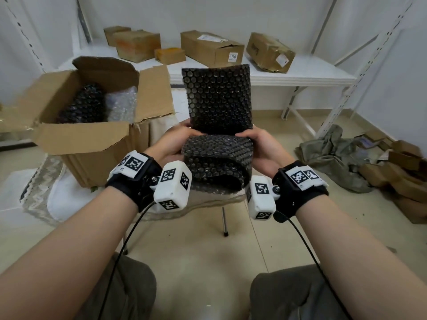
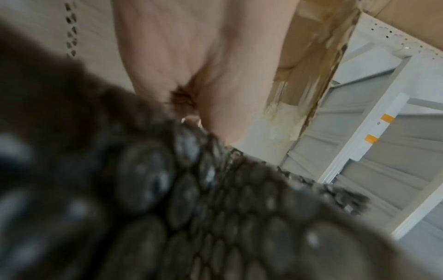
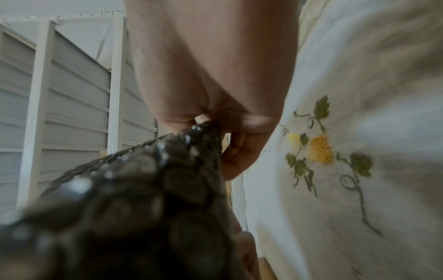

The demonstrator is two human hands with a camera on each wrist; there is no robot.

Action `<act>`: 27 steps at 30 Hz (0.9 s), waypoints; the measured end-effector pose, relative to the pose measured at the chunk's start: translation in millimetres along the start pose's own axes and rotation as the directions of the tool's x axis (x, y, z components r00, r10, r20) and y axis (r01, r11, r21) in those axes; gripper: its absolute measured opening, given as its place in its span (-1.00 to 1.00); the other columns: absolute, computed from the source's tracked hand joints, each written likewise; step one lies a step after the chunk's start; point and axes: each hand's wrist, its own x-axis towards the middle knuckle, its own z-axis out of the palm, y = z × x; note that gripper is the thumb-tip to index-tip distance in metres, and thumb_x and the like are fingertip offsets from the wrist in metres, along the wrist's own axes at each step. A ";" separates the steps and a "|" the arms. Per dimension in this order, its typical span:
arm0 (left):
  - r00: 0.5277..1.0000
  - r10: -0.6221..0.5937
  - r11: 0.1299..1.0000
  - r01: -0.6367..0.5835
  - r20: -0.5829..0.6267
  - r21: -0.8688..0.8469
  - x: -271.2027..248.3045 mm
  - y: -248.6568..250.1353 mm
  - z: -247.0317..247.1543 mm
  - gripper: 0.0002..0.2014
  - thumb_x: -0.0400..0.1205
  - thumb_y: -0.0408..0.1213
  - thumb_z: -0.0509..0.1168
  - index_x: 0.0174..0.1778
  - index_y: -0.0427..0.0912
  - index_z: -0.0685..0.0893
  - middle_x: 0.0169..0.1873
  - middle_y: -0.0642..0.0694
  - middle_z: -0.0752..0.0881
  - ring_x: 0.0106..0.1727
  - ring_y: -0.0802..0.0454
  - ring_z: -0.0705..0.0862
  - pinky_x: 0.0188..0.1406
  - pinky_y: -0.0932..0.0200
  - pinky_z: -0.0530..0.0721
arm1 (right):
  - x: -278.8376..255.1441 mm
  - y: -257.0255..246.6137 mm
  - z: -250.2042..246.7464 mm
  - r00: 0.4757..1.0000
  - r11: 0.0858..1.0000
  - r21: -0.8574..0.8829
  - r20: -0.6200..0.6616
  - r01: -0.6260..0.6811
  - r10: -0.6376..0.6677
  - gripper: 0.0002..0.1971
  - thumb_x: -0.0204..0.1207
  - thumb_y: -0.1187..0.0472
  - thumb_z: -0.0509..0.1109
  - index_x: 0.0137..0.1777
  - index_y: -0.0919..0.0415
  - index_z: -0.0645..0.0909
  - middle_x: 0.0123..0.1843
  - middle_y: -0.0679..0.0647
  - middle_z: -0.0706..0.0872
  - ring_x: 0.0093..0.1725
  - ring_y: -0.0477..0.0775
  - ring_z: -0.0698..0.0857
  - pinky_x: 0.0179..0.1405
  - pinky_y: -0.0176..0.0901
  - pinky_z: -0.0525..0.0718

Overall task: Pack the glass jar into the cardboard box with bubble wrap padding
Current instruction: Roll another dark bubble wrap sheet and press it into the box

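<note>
Both hands hold a roll of black bubble wrap (image 1: 217, 158) above a cloth-covered seat, at the centre of the head view. Its free flap (image 1: 217, 105) stands upright behind the roll. My left hand (image 1: 178, 138) grips the roll's left end, thumb on top; my right hand (image 1: 253, 138) grips the right end. Both wrist views show the wrap close up and blurred (image 2: 215, 208) (image 3: 143, 189), pinched under each palm (image 2: 191, 66) (image 3: 215, 75). No glass jar is visible. The open cardboard box (image 1: 80, 139) stands to the left, holding a black-wrapped bundle (image 1: 85, 105) and clear bubble wrap (image 1: 122, 102).
A white shelf (image 1: 300, 75) behind carries several cardboard boxes (image 1: 212, 47). Under the hands, an embroidered white cloth (image 3: 335, 151) covers the seat. A green cloth (image 1: 335, 158) and flattened cardboard (image 1: 404, 176) lie on the floor to the right.
</note>
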 end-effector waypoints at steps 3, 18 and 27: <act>0.999 0.031 0.998 -0.030 -0.014 0.061 -2.2 4.2 2.3 -0.70 0.68 -0.61 0.15 0.32 -0.37 0.54 -0.08 -0.04 0.68 -0.17 0.23 0.80 -0.32 0.52 0.64 | 0.2 -0.3 1.1 1.000 1.000 0.013 0.011 0.012 -0.012 -0.46 0.56 0.54 0.13 0.53 0.25 0.46 0.31 0.23 0.72 0.08 0.14 0.77 0.33 0.03 0.61; 0.992 -0.087 0.986 0.099 -0.092 0.133 -0.8 -8.7 2.3 -0.88 0.63 -0.23 0.36 0.04 -0.13 0.71 -0.12 -0.01 0.77 -0.14 0.12 0.66 -0.15 0.24 0.56 | 5.3 2.7 -6.2 0.985 0.973 -0.230 -0.164 0.022 -0.062 -0.64 0.65 0.15 0.32 0.41 0.22 0.58 0.35 0.13 0.68 0.28 0.11 0.61 0.31 0.00 0.59; 0.989 -0.010 1.000 0.013 -0.146 0.021 2.4 -10.9 0.5 -0.63 0.63 -0.24 0.41 0.35 -0.24 0.65 0.10 -0.10 0.82 -0.06 0.14 0.80 -0.21 0.35 0.71 | 12.9 7.8 -6.0 0.963 0.966 -0.251 -0.237 0.066 -0.128 -0.51 0.57 0.42 0.38 0.48 0.15 0.51 0.27 0.14 0.76 0.13 0.07 0.70 0.25 0.02 0.66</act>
